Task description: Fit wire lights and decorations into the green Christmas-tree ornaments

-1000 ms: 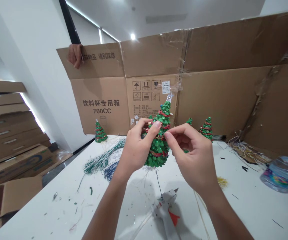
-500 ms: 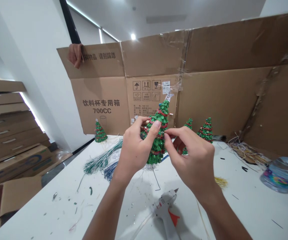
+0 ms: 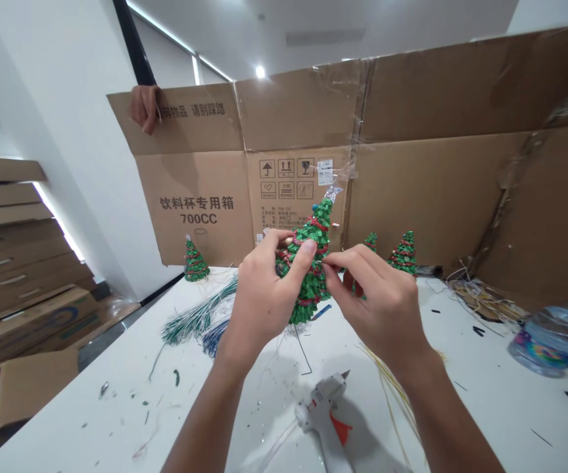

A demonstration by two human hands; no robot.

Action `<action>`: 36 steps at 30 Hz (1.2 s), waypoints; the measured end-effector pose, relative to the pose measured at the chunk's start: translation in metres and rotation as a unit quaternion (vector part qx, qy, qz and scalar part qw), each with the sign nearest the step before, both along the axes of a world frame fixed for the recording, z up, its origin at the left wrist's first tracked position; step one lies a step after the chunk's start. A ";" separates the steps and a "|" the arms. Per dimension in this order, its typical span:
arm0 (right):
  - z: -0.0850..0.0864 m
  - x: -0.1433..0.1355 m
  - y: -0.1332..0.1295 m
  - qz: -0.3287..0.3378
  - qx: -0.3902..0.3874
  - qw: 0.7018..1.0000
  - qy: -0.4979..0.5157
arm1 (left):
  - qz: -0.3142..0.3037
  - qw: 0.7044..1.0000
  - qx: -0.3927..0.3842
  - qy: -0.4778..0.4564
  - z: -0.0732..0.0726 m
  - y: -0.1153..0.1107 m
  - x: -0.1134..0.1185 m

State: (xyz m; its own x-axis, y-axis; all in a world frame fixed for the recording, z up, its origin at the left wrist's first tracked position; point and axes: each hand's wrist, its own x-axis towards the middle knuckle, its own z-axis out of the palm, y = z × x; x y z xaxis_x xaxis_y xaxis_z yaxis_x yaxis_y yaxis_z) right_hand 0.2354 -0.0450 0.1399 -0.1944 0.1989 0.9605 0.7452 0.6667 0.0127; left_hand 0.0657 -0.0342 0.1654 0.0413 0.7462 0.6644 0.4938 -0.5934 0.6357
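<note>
A small green tinsel tree (image 3: 312,289) with red garland, little ornaments and a clear star on top is held up above the white table, leaning slightly right. My left hand (image 3: 269,282) is wrapped round its left side, thumb across the front. At the tree's right side, my right hand (image 3: 375,295) pinches with thumb and forefinger at the branches; a tiny pale bit shows at the fingertips, too small to name. Below the hands lies a white glue gun (image 3: 321,407) with an orange trigger. A thin dark wire hangs beneath the tree.
Behind stands a cardboard sheet (image 3: 426,190), a person's hand (image 3: 144,108) on its top left edge. Smaller trees stand at left (image 3: 196,261) and right (image 3: 403,253). Wire bundles (image 3: 198,312), yellow strands (image 3: 397,387), scraps and a water bottle (image 3: 555,335) lie about.
My right hand has shifted very slightly left, still pinching at the tree. The view has moved a little, and more of the yellow strands shows under my right forearm.
</note>
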 end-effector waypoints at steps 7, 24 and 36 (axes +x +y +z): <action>0.000 -0.002 0.002 -0.022 0.009 1.000 0.001 | 0.004 1.000 0.005 0.008 0.001 -0.001 0.003; -0.003 -0.007 -0.001 -0.009 -0.056 0.997 0.050 | 0.073 0.995 0.039 0.049 0.001 -0.009 0.011; -0.007 -0.015 -0.004 -0.009 -0.112 0.988 0.110 | 0.137 0.978 0.103 0.116 -0.003 -0.016 0.016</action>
